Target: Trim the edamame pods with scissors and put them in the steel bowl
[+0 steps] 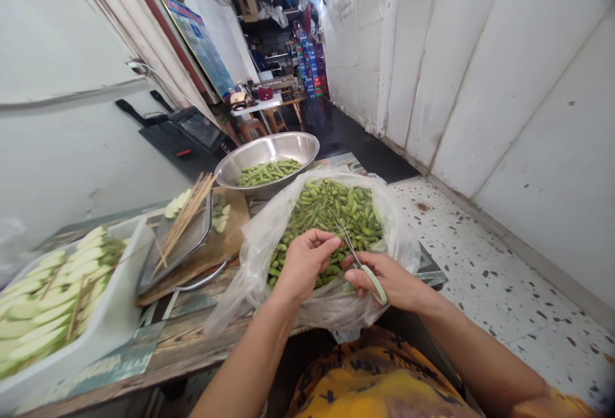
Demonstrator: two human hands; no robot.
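My right hand (379,280) is closed round the handles of a pair of scissors (375,283). The scissors' blades point up and away, slightly apart, close to my left fingertips. My left hand (310,261) is pinched, thumb against forefinger; whatever lies between them is too small to make out. Both hands are above a clear plastic bag (257,245), opened wide and full of green edamame pods (336,203). Behind the bag stands a steel bowl (307,149) with more pods (269,171) in its bottom.
At the left, a white tub (120,296) holds skewered pale green slices (52,296). Beside it, bamboo skewers (187,216) lie across a metal tray (202,225) on a wooden board (235,206). A white wall (480,84) runs along the right above the speckled floor (480,258).
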